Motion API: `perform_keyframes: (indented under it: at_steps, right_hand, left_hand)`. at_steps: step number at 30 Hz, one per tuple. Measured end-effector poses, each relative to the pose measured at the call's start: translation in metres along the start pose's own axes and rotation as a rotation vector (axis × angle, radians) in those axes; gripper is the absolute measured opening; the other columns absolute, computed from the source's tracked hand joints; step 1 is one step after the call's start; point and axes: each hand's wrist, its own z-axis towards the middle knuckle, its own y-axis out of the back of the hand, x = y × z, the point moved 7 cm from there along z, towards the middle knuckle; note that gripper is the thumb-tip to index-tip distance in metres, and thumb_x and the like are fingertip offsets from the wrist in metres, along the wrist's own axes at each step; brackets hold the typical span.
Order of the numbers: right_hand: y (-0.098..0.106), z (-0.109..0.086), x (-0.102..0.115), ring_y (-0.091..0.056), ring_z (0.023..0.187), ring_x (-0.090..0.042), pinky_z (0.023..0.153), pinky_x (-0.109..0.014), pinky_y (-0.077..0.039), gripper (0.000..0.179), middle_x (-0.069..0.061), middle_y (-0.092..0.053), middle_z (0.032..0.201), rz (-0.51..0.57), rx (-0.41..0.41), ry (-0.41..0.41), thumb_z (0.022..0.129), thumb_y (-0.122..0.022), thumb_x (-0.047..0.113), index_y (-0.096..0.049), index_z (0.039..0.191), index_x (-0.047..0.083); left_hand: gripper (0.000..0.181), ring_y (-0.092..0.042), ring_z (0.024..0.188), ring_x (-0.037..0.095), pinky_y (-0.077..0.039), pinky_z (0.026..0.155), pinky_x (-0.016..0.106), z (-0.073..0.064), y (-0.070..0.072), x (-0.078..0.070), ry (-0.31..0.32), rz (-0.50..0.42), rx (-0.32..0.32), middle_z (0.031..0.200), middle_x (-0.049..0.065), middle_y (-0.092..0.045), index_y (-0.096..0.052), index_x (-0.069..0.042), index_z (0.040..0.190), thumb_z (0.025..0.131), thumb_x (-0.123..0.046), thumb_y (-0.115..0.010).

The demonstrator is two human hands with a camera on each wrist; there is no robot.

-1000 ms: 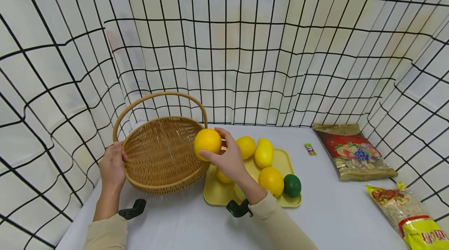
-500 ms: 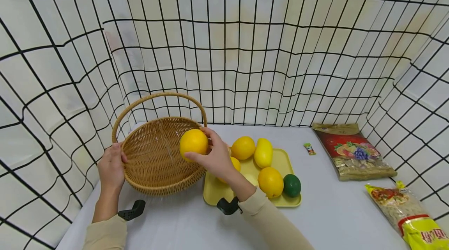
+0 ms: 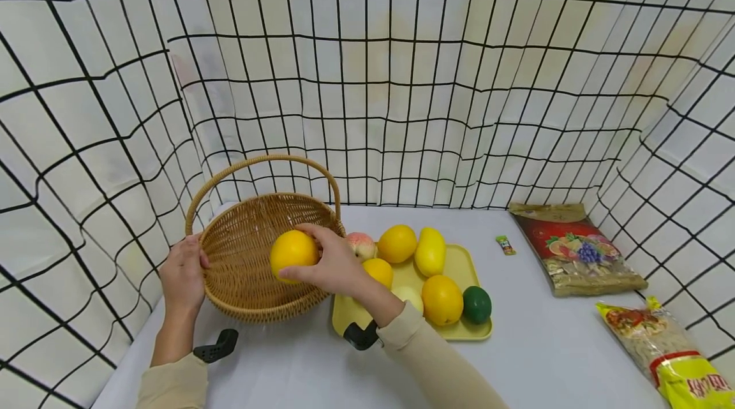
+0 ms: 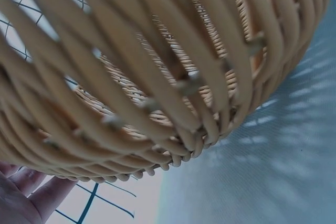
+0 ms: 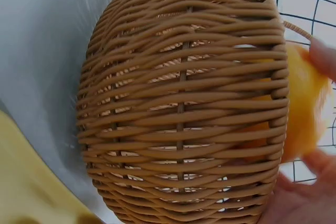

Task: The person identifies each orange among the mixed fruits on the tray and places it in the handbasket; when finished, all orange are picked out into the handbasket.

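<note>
A wicker basket (image 3: pixel 247 262) with a tall arched handle stands at the left of the table. My left hand (image 3: pixel 182 272) grips its left rim; part of that hand (image 4: pixel 23 198) shows below the weave in the left wrist view. Between the thumb and fingers of my right hand (image 3: pixel 339 268) is an orange (image 3: pixel 293 253), held over the basket's opening inside the near right rim. From the right wrist, the same orange (image 5: pixel 307 106) appears blurred, partly hidden behind the basket wall (image 5: pixel 181 98). No fruit shows on the visible part of the basket's floor.
A yellow tray (image 3: pixel 347 323) right of the basket carries a peach (image 3: pixel 362 245), several orange and yellow fruits, a pale one (image 3: pixel 409 297) and a dark green one (image 3: pixel 476 305). Farther right lie a small green packet (image 3: pixel 505 245) and two food bags (image 3: pixel 580 249). Netting encloses the table.
My right hand has carried the orange leftward and lower, from beside the basket's right rim to over its opening. The peach on the tray has come into sight. The left hand stays put.
</note>
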Motion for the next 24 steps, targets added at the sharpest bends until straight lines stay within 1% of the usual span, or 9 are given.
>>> perform_keyframes:
  at_steps: [2, 4, 7, 9, 12, 14, 17, 21, 24]
  right_hand:
    - [-0.004, 0.001, 0.003, -0.056, 0.095, -0.007, 0.075, -0.027, -0.049, 0.078, 0.013, -0.056, 0.123, -0.071, 0.052, 0.028, 0.074, -0.080, 0.052, -0.047, 0.140, 0.030]
    - [-0.008, 0.002, 0.005, -0.056, 0.092, -0.005, 0.074, -0.026, -0.048, 0.077, 0.013, -0.058, 0.119, -0.134, 0.102, 0.043, 0.073, -0.079, 0.055, -0.048, 0.140, 0.031]
    - [-0.013, 0.003, 0.006, -0.056, 0.090, -0.005, 0.072, -0.024, -0.048, 0.076, 0.013, -0.060, 0.115, -0.201, 0.156, 0.061, 0.074, -0.077, 0.056, -0.049, 0.140, 0.030]
    - [-0.017, 0.003, 0.005, -0.055, 0.090, -0.004, 0.073, -0.023, -0.046, 0.077, 0.012, -0.061, 0.115, -0.255, 0.179, 0.073, 0.074, -0.076, 0.059, -0.048, 0.140, 0.031]
    - [-0.023, 0.003, 0.006, -0.056, 0.091, -0.004, 0.073, -0.023, -0.045, 0.078, 0.011, -0.063, 0.118, -0.340, 0.191, 0.099, 0.075, -0.073, 0.062, -0.048, 0.142, 0.031]
    - [-0.026, 0.003, 0.006, -0.056, 0.092, -0.004, 0.073, -0.023, -0.043, 0.080, 0.011, -0.063, 0.121, -0.398, 0.186, 0.115, 0.075, -0.072, 0.065, -0.047, 0.143, 0.030]
    - [-0.029, 0.002, 0.006, -0.057, 0.093, -0.004, 0.073, -0.024, -0.042, 0.081, 0.011, -0.063, 0.122, -0.446, 0.182, 0.125, 0.075, -0.071, 0.067, -0.048, 0.143, 0.028]
    - [-0.032, 0.001, 0.006, -0.056, 0.092, -0.004, 0.073, -0.023, -0.042, 0.081, 0.012, -0.063, 0.122, -0.489, 0.193, 0.123, 0.075, -0.069, 0.068, -0.049, 0.142, 0.028]
    - [-0.033, 0.001, 0.006, -0.056, 0.093, -0.004, 0.073, -0.023, -0.041, 0.079, 0.013, -0.063, 0.123, -0.505, 0.205, 0.118, 0.076, -0.068, 0.069, -0.050, 0.141, 0.028]
  left_hand:
    - [0.059, -0.050, 0.111, -0.002, -0.036, 0.103, 0.038, 0.000, 0.000, 0.000, 0.000, 0.009, -0.003, 0.115, 0.017, -0.061, -0.050, 0.003, 0.064, 0.105, -0.037, -0.039]
    - [0.059, -0.052, 0.115, 0.008, -0.035, 0.103, 0.042, 0.000, 0.000, -0.001, -0.005, 0.014, -0.003, 0.115, 0.018, -0.061, -0.050, 0.003, 0.064, 0.105, -0.037, -0.039]
    - [0.058, -0.053, 0.120, 0.023, -0.035, 0.102, 0.040, 0.000, 0.000, -0.003, -0.013, 0.020, -0.001, 0.114, 0.019, -0.061, -0.050, 0.003, 0.063, 0.106, -0.035, -0.039]
    - [0.057, -0.052, 0.121, 0.027, -0.035, 0.101, 0.035, 0.000, -0.001, -0.003, -0.014, 0.025, 0.001, 0.115, 0.019, -0.061, -0.050, 0.003, 0.063, 0.106, -0.034, -0.038]
    - [0.058, -0.053, 0.116, 0.018, -0.034, 0.097, 0.027, 0.000, 0.000, -0.003, -0.002, 0.029, -0.002, 0.110, 0.016, -0.060, -0.050, 0.003, 0.063, 0.106, -0.034, -0.038]
    - [0.058, -0.051, 0.110, 0.009, -0.034, 0.095, 0.026, -0.001, 0.000, -0.003, 0.006, 0.031, -0.002, 0.107, 0.014, -0.059, -0.050, 0.003, 0.064, 0.106, -0.036, -0.038]
    - [0.058, -0.048, 0.103, 0.000, -0.033, 0.092, 0.024, -0.002, 0.000, -0.003, 0.008, 0.025, -0.003, 0.102, 0.010, -0.056, -0.050, 0.003, 0.064, 0.105, -0.036, -0.038]
    - [0.058, -0.045, 0.100, -0.006, -0.032, 0.089, 0.021, -0.001, 0.000, -0.003, 0.002, 0.014, -0.005, 0.098, 0.002, -0.054, -0.050, 0.003, 0.064, 0.105, -0.035, -0.039]
    - [0.057, -0.045, 0.101, -0.007, -0.032, 0.089, 0.020, -0.001, 0.000, -0.003, 0.000, 0.005, -0.005, 0.098, 0.000, -0.054, -0.050, 0.003, 0.063, 0.105, -0.035, -0.039]
